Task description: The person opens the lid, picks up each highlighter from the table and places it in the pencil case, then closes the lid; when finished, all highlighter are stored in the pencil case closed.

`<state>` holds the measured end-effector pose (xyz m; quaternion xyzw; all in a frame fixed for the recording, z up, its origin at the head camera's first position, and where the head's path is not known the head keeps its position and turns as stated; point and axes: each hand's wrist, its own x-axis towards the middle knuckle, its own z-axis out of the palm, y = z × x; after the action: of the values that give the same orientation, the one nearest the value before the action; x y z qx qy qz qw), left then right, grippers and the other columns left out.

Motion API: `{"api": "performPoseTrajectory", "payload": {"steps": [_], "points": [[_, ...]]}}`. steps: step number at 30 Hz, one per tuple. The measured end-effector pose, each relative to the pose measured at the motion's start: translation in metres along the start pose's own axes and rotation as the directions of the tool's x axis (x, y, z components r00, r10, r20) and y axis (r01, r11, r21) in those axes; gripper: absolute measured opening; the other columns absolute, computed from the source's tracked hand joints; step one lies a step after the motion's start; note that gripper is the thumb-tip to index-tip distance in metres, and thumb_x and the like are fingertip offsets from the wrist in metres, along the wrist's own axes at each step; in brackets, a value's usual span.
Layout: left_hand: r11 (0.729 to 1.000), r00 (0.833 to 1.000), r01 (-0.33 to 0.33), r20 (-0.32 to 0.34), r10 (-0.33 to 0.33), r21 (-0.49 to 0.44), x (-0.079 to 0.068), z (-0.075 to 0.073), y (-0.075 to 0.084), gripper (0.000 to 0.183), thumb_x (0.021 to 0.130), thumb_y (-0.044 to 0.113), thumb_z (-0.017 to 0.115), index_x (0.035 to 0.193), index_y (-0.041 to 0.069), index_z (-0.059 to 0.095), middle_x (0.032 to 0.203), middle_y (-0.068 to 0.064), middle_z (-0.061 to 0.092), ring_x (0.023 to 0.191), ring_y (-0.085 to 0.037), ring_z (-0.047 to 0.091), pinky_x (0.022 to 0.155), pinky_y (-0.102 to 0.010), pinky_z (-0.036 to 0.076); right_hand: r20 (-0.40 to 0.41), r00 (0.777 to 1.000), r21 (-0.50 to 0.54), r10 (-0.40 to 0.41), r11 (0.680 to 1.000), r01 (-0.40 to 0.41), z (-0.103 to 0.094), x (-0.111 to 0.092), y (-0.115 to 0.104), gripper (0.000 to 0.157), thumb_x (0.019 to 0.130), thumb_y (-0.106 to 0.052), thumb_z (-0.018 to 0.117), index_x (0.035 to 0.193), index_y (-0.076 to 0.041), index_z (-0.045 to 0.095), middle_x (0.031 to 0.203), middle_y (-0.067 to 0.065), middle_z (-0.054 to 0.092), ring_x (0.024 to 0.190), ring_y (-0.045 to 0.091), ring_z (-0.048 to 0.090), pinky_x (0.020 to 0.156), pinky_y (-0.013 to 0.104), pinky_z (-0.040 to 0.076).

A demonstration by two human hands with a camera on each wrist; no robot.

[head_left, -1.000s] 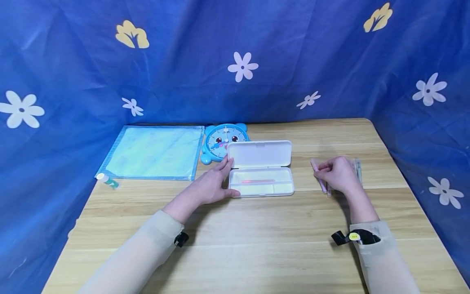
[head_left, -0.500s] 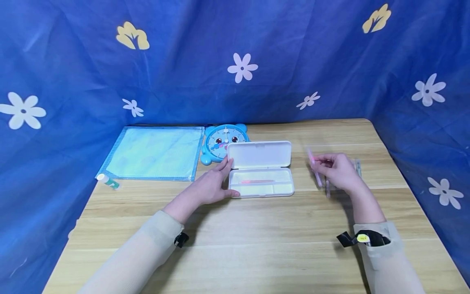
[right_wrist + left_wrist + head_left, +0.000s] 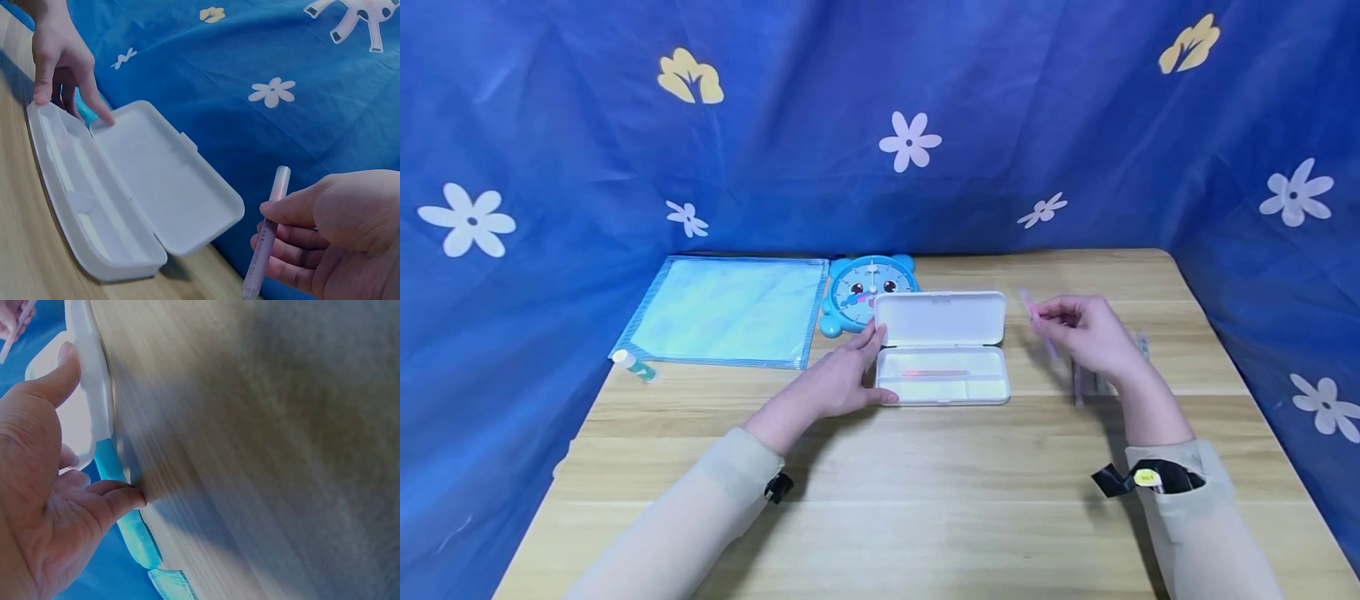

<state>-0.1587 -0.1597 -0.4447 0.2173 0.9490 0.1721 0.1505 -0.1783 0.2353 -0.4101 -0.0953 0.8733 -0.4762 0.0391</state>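
White pencil case [image 3: 940,321] stood lid-up, wooden table [image 3: 925,492] stretching in front, table's right edge well off, left hand [image 3: 842,382] spread against case's left end, right hand [image 3: 1093,333] pinching pink pen [image 3: 264,247] past the other, clock [image 3: 850,295] blocking behind.

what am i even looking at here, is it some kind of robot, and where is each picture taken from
No robot here, just a person's two bare hands. The wide picture comes from a camera worn on the head, looking forward and down; the two close ones come from cameras on each wrist.

On the wooden table lies an open white case with a thin pinkish stick inside. A blue toy-like clock sits partly behind its lid; further left are a light-blue pouch and a small green-and-white tube.

The left hand touches the case's left end. The right hand holds a pink pen between thumb and fingers.
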Motion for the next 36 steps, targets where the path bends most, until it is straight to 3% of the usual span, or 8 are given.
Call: {"api": "performPoseTrajectory", "payload": {"steps": [7,17,36], "points": [[1.000,1.000,0.006,0.001,-0.006,-0.003,0.000,0.001,0.001,0.119,0.087,0.064,0.080,0.170,0.012,0.012,0.176,-0.011,0.005,0.155,-0.037,0.027,0.122,-0.049,0.034,0.051,0.996,0.010,-0.073,0.997,0.072,0.009,0.011,-0.013,0.027,0.102,-0.020,0.074,0.118,0.001,0.077,0.103,0.013,0.076,0.085,0.024,0.066,0.068,0.026,0.054],[1.000,1.000,-0.008,-0.010,0.008,-0.001,0.002,-0.001,0.002,0.120,0.087,0.063,0.080,0.170,0.011,0.013,0.176,-0.012,0.005,0.155,-0.038,0.028,0.121,-0.050,0.035,0.127,0.978,0.012,-0.166,0.986,0.166,0.030,0.029,-0.031,0.021,0.099,-0.009,0.076,0.116,0.004,0.078,0.097,0.012,0.076,0.079,0.029,0.068,0.063,0.025,0.055],[1.000,1.000,0.001,-0.002,-0.001,0.004,0.002,0.001,0.000,0.119,0.087,0.064,0.079,0.170,0.010,0.013,0.176,-0.012,0.007,0.155,-0.037,0.029,0.122,-0.049,0.034,0.304,0.915,-0.053,-0.266,0.954,0.295,0.089,0.045,-0.043,0.014,0.095,-0.002,0.079,0.108,0.000,0.081,0.091,0.001,0.075,0.083,0.017,0.066,0.079,0.034,0.056]]}}
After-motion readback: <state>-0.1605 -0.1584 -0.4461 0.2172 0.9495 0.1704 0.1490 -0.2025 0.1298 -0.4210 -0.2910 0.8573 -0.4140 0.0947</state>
